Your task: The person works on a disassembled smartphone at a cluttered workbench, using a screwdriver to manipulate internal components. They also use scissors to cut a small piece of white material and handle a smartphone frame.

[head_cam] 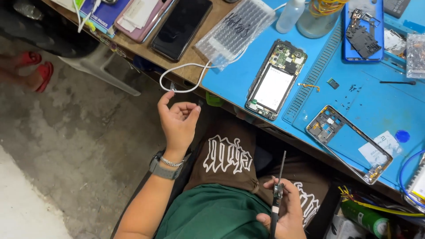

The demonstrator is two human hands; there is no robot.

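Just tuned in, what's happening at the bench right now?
A seated person is working at a phone repair bench. Their left hand is raised below the table edge, thumb and fingers curled, just under a loop of white cable hanging off the bench. Their right hand holds a thin black tool upright over the lap. On the blue mat lie an opened phone with its board exposed, a bare phone frame and small loose screws.
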